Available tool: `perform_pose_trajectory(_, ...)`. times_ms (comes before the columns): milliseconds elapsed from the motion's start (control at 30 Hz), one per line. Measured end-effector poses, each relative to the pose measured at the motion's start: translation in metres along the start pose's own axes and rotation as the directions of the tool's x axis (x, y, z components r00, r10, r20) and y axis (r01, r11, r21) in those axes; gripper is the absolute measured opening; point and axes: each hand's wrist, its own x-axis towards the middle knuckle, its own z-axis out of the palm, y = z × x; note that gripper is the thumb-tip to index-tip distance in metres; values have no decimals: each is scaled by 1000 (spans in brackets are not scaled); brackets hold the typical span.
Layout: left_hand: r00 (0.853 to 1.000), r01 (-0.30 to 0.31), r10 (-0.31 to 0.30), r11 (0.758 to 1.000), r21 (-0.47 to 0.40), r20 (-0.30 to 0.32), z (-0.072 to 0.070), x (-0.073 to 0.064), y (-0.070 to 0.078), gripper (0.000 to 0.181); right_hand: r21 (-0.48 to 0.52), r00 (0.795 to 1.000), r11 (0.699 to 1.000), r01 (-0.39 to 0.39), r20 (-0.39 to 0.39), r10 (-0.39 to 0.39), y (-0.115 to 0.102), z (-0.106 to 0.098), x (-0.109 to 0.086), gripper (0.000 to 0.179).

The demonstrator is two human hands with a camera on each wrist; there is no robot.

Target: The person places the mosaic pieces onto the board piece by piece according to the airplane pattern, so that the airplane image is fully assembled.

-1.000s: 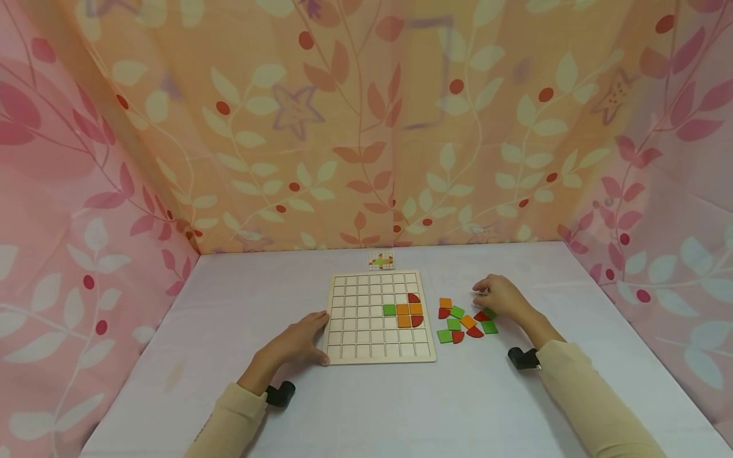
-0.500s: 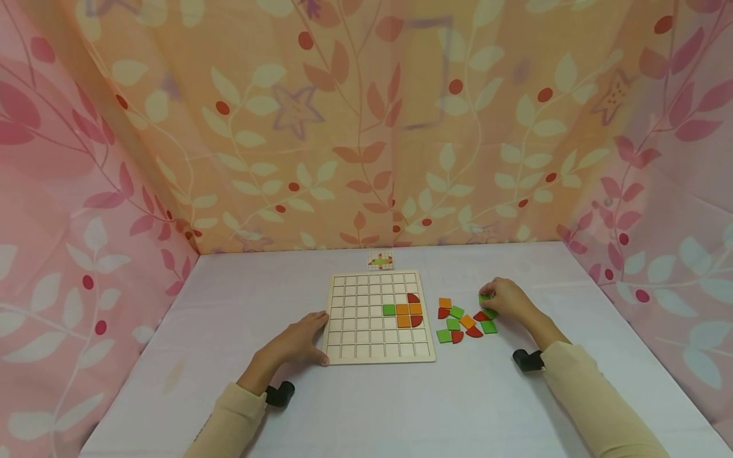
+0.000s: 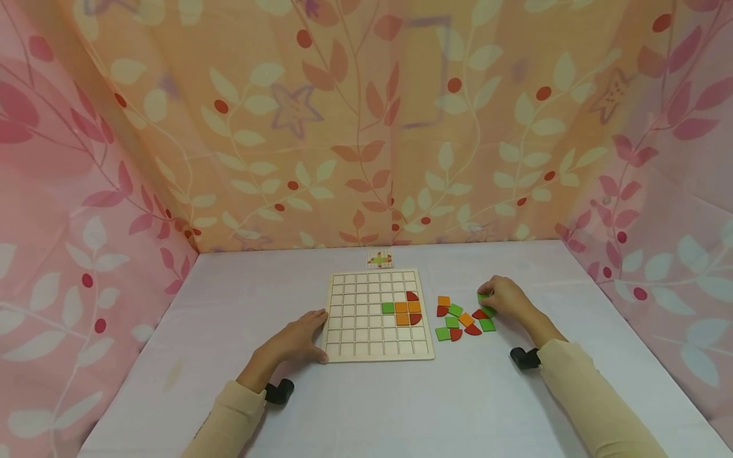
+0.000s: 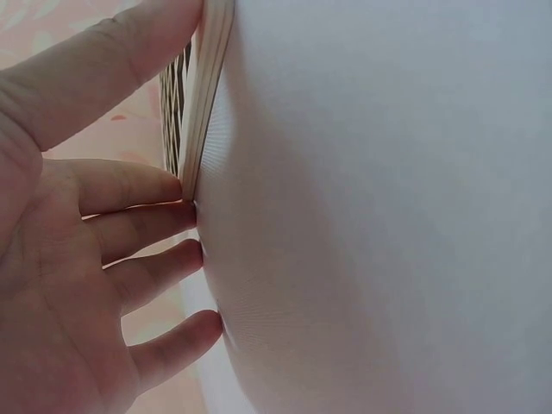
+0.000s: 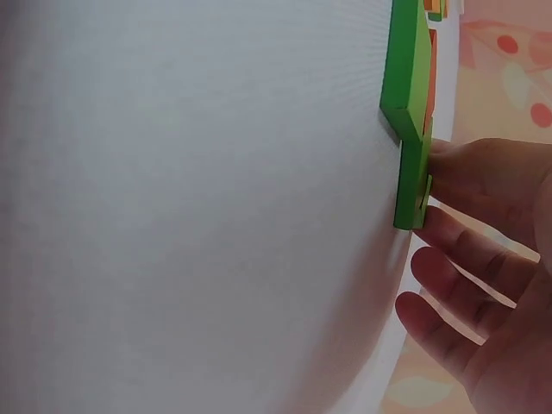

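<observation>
The wooden grid board lies flat on the table. My left hand rests at its left side, thumb at the near corner and extended fingers along the edge; in the left wrist view the fingertips meet the board's edge. On the board sit one green square tile, several orange square tiles and red quarter-round tiles. My right hand, at the far right of the loose tiles, pinches a green tile between thumb and fingers. Below it lie other green tiles.
Loose green, orange and red tiles are scattered between the board and my right hand. A small pattern card lies behind the board. Floral cloth stands at the back and sides of the white table.
My right hand has drawn slightly right and its fingers have come together on a green tile, which now shows at the fingertips. My left hand and the tiles on the board stay in place.
</observation>
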Motion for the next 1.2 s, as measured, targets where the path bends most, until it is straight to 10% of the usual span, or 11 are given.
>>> perform_pose_trajectory(1200,1000,4,-4,1000,-21,-4,0,-1,-1,98,-49,999,998,42,27,-41,1,-2,3,29)
